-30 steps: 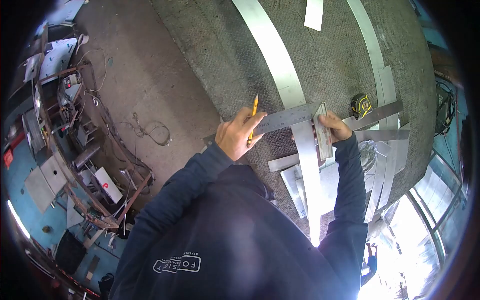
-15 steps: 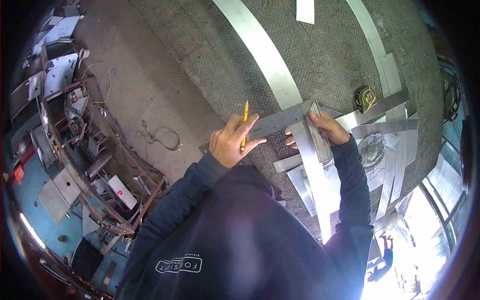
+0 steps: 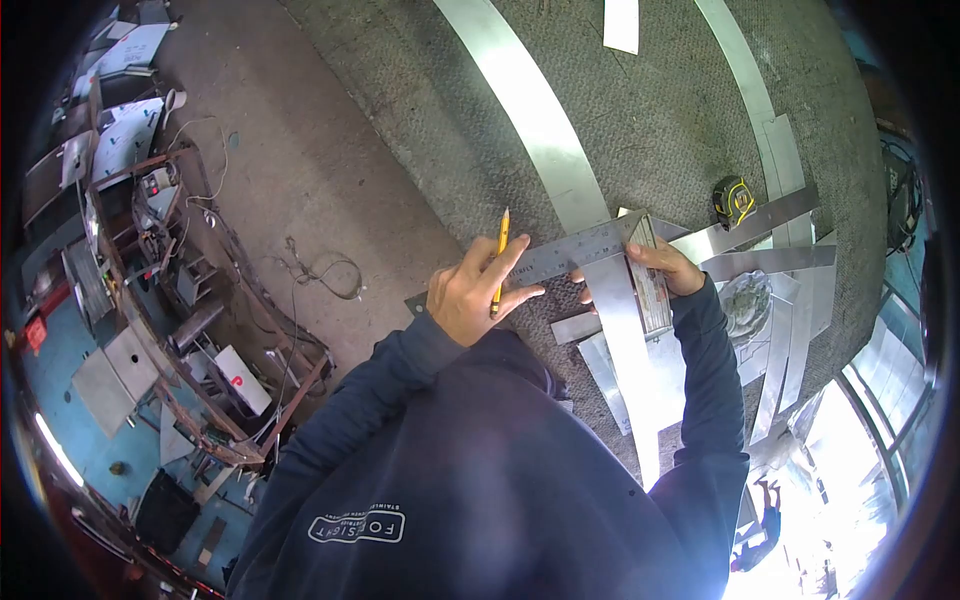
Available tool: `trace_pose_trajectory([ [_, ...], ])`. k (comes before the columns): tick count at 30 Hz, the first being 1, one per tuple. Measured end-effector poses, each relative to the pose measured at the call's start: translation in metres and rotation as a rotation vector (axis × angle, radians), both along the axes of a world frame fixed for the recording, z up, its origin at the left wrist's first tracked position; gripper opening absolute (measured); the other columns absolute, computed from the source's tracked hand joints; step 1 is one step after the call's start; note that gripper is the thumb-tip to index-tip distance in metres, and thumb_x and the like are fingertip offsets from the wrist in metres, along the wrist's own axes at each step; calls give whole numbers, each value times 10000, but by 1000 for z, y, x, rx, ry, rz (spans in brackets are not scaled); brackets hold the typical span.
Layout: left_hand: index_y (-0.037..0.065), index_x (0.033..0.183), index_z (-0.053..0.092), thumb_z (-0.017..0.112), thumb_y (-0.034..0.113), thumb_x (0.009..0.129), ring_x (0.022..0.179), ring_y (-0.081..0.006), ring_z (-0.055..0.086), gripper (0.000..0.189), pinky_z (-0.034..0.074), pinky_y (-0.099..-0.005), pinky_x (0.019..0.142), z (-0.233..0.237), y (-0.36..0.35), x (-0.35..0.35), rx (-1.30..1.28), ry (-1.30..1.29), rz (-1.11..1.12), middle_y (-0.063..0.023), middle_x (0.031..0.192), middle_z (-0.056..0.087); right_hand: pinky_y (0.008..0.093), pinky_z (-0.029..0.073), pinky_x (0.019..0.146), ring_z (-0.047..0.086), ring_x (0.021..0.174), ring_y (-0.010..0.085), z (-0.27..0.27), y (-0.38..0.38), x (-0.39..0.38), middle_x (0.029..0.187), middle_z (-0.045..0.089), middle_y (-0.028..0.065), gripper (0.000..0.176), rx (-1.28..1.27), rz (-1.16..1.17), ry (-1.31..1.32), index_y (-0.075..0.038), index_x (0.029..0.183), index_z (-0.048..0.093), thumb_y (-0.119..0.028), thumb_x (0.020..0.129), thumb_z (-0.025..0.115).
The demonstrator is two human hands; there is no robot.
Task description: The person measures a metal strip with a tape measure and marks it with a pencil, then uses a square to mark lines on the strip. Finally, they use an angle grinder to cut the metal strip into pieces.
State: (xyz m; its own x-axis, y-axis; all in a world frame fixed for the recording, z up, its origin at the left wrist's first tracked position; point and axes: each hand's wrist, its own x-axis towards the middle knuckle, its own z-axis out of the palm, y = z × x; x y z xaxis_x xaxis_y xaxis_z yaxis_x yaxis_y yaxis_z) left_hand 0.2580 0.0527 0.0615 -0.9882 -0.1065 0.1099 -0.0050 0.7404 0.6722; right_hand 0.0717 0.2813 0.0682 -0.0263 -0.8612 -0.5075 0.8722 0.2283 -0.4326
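Observation:
My left hand [image 3: 465, 295] is closed around a yellow pencil [image 3: 503, 262], its tip pointing away from me. Thumb and forefinger stretch toward a steel square's ruled blade [image 3: 570, 256], which runs behind this hand. On the right, my right hand [image 3: 665, 265] grips the square's thick stock [image 3: 650, 295] together with a shiny metal strip [image 3: 622, 350]. Its thumb presses on the stock, while the other fingertips show beyond the strip's left edge. The blade lies across the strip near its far end.
A long metal strip [image 3: 530, 110] lies on the textured grey mat [image 3: 420, 90]. A tape measure [image 3: 733, 202] sits to the right, beside overlapping metal strips [image 3: 770, 215] and crumpled clear plastic [image 3: 746, 302]. At left stands a rusty frame [image 3: 240, 290] with scrap and a cable [image 3: 340, 280].
The square's stock has tilted slightly, showing more of its face. My left hand and the pencil have shifted a little right; the view has also moved slightly.

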Motion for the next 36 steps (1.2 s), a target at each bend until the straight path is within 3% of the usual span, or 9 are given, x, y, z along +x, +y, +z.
trace_pose_trajectory([
  [5, 59, 1276, 595, 832, 333, 731, 567, -99, 559, 655, 483, -269, 456, 13, -1, -2, -20, -18, 2, -34, 832, 528, 358, 598, 729, 697, 904, 280, 9, -1, 6, 1099, 647, 234, 530, 25, -63, 20, 73, 1272, 464, -374, 989, 488],
  [7, 58, 1274, 597, 834, 327, 728, 568, -98, 560, 653, 483, -270, 458, 14, 0, -2, -21, -24, -3, -33, 832, 529, 501, 606, 733, 685, 903, 382, -1, 4, 6, 1117, 600, 301, 552, 64, -2, 66, 29, 1360, 310, -341, 989, 484],
  [8, 56, 1271, 600, 837, 321, 725, 569, -97, 561, 651, 484, -270, 459, 15, -1, -2, -22, -34, -3, -32, 832, 529, 501, 606, 733, 685, 903, 382, 3, 3, 6, 1117, 600, 301, 552, 62, -4, 67, 29, 1360, 310, -341, 989, 484],
  [10, 53, 1268, 601, 837, 315, 726, 564, -96, 560, 647, 481, -268, 455, 13, -1, -1, -22, -18, -3, -30, 829, 528, 346, 603, 736, 709, 815, 268, 14, -2, 8, 1039, 679, 200, 536, 58, -24, 81, 74, 1234, 499, -405, 996, 466],
  [15, 51, 1276, 598, 844, 314, 718, 612, -107, 581, 664, 484, -274, 466, 16, -2, 3, -24, -30, 3, -41, 853, 548, 362, 603, 726, 707, 817, 273, 15, -1, 10, 1058, 674, 197, 526, 84, -3, 101, 73, 1231, 495, -400, 1007, 447],
  [20, -7, 1324, 543, 643, 233, 920, 786, -231, 632, 480, 514, -335, 716, 26, -17, -8, 31, 163, -42, -93, 914, 635, 385, 605, 740, 698, 874, 288, 16, -2, 11, 1089, 655, 218, 521, 7, -43, 73, 69, 1266, 457, -385, 1010, 444],
  [23, -6, 1253, 583, 586, 132, 931, 805, -256, 633, 351, 475, -393, 848, 36, -11, -31, 101, 224, 29, -100, 918, 663, 388, 604, 741, 688, 916, 286, 18, 0, 11, 1105, 641, 230, 513, -13, -20, 113, 63, 1292, 433, -365, 1009, 449],
  [26, -15, 1208, 603, 543, 120, 956, 874, -210, 656, 292, 508, -332, 773, 42, -3, -41, 472, 80, 141, -110, 943, 695, 388, 602, 744, 685, 922, 292, 21, 0, 12, 1101, 638, 239, 510, 12, -35, 89, 56, 1307, 423, -352, 1003, 463],
  [36, 5, 934, 705, 732, 62, 823, 749, -174, 658, 128, 515, -296, 641, 50, -4, -68, 599, 49, 31, -102, 840, 701, 411, 593, 735, 692, 884, 305, 27, 1, 8, 1091, 632, 251, 525, 25, -39, 9, 51, 1335, 401, -338, 991, 481],
])
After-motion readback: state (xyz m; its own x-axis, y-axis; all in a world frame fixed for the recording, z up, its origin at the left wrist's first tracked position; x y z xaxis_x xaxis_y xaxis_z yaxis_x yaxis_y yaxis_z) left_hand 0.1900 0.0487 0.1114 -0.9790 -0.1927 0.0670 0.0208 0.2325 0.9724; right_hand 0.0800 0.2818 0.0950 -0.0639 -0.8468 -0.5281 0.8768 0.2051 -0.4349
